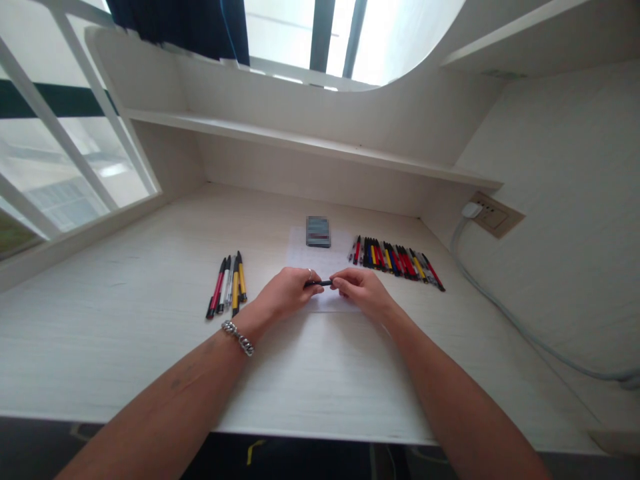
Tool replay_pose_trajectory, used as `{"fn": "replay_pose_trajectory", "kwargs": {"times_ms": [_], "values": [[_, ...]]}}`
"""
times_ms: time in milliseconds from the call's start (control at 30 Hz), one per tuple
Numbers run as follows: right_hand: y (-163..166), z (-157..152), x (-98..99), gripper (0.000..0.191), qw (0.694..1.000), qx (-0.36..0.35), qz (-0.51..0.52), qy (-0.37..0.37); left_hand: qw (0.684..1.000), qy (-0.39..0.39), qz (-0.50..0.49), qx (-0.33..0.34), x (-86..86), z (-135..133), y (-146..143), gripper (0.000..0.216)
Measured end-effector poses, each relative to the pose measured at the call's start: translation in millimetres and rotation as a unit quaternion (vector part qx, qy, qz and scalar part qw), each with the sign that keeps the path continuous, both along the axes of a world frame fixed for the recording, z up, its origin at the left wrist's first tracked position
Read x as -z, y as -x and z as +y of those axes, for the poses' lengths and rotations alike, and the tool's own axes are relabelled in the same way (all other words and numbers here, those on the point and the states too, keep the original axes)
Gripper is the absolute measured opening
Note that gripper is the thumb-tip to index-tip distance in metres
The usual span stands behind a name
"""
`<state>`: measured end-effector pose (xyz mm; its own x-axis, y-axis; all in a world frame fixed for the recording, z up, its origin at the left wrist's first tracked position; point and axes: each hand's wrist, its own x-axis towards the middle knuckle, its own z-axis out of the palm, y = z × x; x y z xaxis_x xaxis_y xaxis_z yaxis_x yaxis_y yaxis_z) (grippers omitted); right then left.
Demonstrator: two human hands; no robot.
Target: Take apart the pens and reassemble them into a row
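Note:
Both my hands meet over a white sheet of paper [320,267] in the middle of the desk. My left hand [289,291], with a ring and a chain bracelet at the wrist, pinches one end of a black pen [319,283]. My right hand [361,291] pinches its other end. The pen lies level between them, just above the paper. A small group of pens [229,283] in red, white, black and yellow lies to the left of my left hand. A long row of several pens [397,261] lies to the right, beyond my right hand.
A small dark blurred box [319,231] sits on the paper's far edge. A white shelf [310,143] runs above the desk [150,333]. A wall socket [493,215] with a plug and grey cable [525,333] is at the right. Windows are at the left.

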<state>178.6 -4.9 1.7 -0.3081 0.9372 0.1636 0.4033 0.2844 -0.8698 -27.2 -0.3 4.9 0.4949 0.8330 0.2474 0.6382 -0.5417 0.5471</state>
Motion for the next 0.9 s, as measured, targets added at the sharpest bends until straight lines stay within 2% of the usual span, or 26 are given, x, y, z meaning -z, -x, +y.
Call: {"fn": "replay_pose_trajectory", "kwargs": {"times_ms": [133,300,467,600,733,833,900], "values": [[-0.4,-1.1,-1.6,0.037,0.998,0.011,-0.048,0.029,0.999,-0.032,0.004,-0.031,2.5,1.2,-1.2,0.022],[0.3,0.4,1.5,0.015,0.999,0.027,-0.032,-0.013,0.999,-0.013,0.018,-0.031,-3.1,-0.3,-3.0,0.017],[-1.2,2.1,4.4,0.014,0.998,0.042,0.02,-0.034,1.0,-0.001,0.017,-0.013,-5.3,-1.7,-2.2,0.02],[-1.1,0.7,2.6,0.03,0.999,0.017,0.025,0.014,1.0,-0.014,0.005,-0.018,-1.3,0.1,-0.1,0.019],[0.9,-1.2,1.6,0.033,0.999,0.011,-0.024,0.031,1.0,-0.025,0.009,-0.01,0.6,1.9,0.6,0.018],[1.8,-0.6,3.4,0.019,1.0,0.029,-0.001,0.002,1.0,-0.024,0.017,-0.005,0.6,2.4,0.4,0.022],[1.6,0.1,4.5,0.018,0.999,0.039,0.022,-0.005,1.0,-0.021,0.021,-0.004,0.6,2.4,0.5,0.024]]}}
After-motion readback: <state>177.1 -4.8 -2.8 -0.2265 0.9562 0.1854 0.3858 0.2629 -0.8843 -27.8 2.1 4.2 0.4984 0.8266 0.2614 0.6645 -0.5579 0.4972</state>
